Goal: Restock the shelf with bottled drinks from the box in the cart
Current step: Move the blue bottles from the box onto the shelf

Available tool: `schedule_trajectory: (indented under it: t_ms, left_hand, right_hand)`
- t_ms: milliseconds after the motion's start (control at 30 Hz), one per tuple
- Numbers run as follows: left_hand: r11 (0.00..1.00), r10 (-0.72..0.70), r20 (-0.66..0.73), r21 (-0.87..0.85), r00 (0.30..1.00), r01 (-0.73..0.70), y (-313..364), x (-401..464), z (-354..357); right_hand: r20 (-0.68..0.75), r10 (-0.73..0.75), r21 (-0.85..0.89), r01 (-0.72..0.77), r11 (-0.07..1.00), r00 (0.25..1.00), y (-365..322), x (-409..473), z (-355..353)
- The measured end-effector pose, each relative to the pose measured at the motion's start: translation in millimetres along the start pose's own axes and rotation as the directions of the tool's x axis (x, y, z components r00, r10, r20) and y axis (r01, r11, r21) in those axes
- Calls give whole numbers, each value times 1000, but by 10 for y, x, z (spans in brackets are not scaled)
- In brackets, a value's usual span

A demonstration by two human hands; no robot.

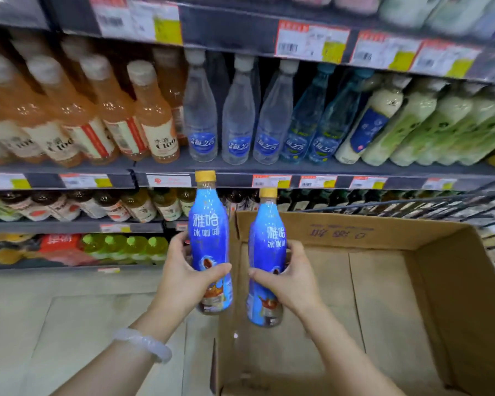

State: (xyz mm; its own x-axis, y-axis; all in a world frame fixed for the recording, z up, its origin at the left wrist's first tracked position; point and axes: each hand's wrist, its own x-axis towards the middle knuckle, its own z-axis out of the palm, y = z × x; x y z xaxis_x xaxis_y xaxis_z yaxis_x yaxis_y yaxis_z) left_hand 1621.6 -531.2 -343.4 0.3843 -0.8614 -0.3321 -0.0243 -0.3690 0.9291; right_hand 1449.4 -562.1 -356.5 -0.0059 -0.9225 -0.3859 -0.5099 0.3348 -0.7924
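Observation:
My left hand (183, 274) grips a blue-labelled iced-coffee bottle (207, 232) with a yellow cap, upright, just left of the box. A second bottle of the same kind (266, 238) is held upright by my right hand (286, 277) above the box's near left corner. The brown cardboard box (440, 281) sits in the cart below; the part of its floor that shows holds no bottles. Ahead stands the shelf (269, 170), its front edge level with the left bottle's cap.
Orange, clear, blue and pale green bottles fill the shelf row ahead (235, 118). Lower rows (126, 207) hold smaller drinks. The wire rim of the cart (412, 202) runs behind the box at right. Tiled floor (55, 324) lies at lower left.

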Motion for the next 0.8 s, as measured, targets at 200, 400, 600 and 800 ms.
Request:
schedule_trajectory:
  t_ms: [200, 400, 600, 800]
  left_hand:
    - [987, 157, -78, -15, 985, -158, 308, -244, -1095]
    - [973, 218, -230, -19, 949, -228, 241, -544, -2372]
    - [971, 199, -384, -43, 902, -233, 67, -828, -3550]
    - [952, 242, -475, -51, 846, -301, 145, -953, -4425]
  right_hand:
    - [0, -223, -102, 222, 970, 975, -1003, -581, 557]
    - [57, -375, -83, 379, 922, 925, -1714, -1207, 1526]
    - [193, -472, -69, 491, 868, 860, -2267, -1747, 2452]
    - [306, -547, 15, 570, 821, 780, -2770, -2053, 3132]
